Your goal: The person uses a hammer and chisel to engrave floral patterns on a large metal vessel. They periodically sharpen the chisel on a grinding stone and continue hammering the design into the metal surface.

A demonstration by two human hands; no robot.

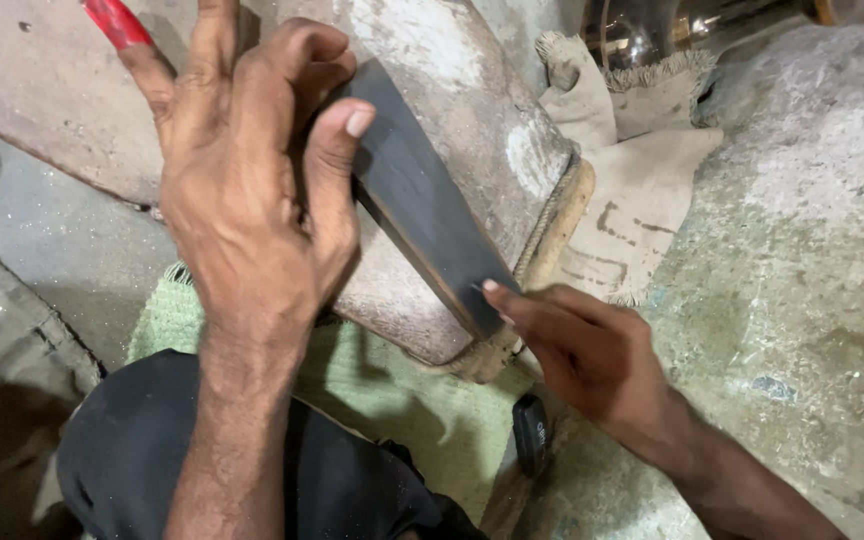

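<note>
Left hand (252, 190) first: fingers curled, thumb pressed flat on the upper face of the flat dark rectangular slab (422, 205), which lies slanted across a worn, whitish stone block (472, 120). A red-wrapped fingertip (117, 22) pokes up top left. Moving right, the right hand (592, 345) pinches the slab's lower corner, fingertips together. The risk: that corner grip looks slight, so the slab could skid down the dusty block toward the green woven mat (392, 390).
</note>
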